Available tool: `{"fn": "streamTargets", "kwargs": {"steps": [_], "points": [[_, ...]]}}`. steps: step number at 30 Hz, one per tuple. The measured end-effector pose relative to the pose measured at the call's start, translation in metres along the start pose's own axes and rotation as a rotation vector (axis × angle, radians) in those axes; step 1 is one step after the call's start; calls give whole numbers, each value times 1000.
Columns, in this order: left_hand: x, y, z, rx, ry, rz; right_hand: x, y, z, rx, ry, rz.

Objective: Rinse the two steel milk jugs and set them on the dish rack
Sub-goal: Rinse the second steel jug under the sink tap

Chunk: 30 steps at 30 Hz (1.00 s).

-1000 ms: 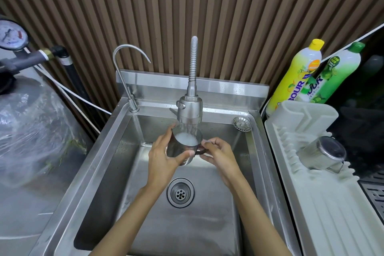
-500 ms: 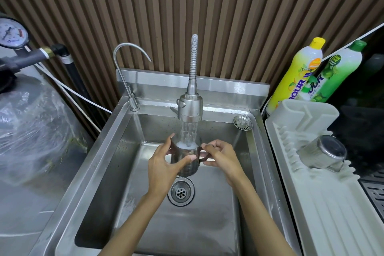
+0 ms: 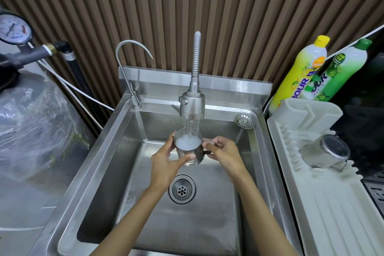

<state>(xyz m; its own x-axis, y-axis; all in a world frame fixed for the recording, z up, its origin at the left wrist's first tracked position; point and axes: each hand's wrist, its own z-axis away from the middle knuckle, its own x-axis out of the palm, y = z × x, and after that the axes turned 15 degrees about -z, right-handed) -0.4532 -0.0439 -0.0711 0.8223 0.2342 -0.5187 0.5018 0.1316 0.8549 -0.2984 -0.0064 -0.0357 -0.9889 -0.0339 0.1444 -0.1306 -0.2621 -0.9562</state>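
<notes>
Steel is nearly everywhere in view: a steel sink [image 3: 99, 172] fills the middle, and over its basin a steel milk jug [image 3: 190, 151] is held upright under the spray head of the flexible tap [image 3: 192, 106]. Water runs from the head into the jug's open mouth, where it froths white. The left hand [image 3: 164, 164] wraps the jug's body from the left, thumb across the near wall and fingers curled around the far side, so its grip is pressed onto the jug. The right hand [image 3: 225, 151] is on the jug's right side at the dark handle, its grip pinching that handle between thumb and fingers. The jug hangs above the round drain [image 3: 182, 188], clear of the basin floor.

The second milk jug [image 3: 326, 154] lies tilted on its side on the white dish rack [image 3: 332, 203], which stands just right of the sink. Behind the rack stand a yellow detergent bottle [image 3: 301, 75] and a green detergent bottle [image 3: 342, 68], touching each other. A loose strainer [image 3: 244, 120] rests on the sink's back right corner. A slim gooseneck tap [image 3: 128, 68] rises at the back left, and a pressure gauge [image 3: 13, 31] shows at the far left edge.
</notes>
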Motion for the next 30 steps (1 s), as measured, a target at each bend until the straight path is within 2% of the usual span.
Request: {"fn": "streamTargets", "kwargs": {"steps": [3, 6, 14, 24, 27, 30], "points": [[2, 0, -3, -17, -11, 47, -3, -6, -1, -65, -31, 74], [0, 6, -8, 12, -2, 74, -6, -11, -2, -72, -48, 47], [-12, 23, -15, 151, 34, -4, -4, -7, 0, 3, -113, -213], [-15, 17, -15, 156, 32, -83, -4, -2, -2, 105, -128, -265], [-15, 13, -13, 148, 11, -102, -5, -6, -6, 153, -140, -185], [-15, 11, -11, 145, -17, -118, -7, -12, -11, 195, -196, 65]]}}
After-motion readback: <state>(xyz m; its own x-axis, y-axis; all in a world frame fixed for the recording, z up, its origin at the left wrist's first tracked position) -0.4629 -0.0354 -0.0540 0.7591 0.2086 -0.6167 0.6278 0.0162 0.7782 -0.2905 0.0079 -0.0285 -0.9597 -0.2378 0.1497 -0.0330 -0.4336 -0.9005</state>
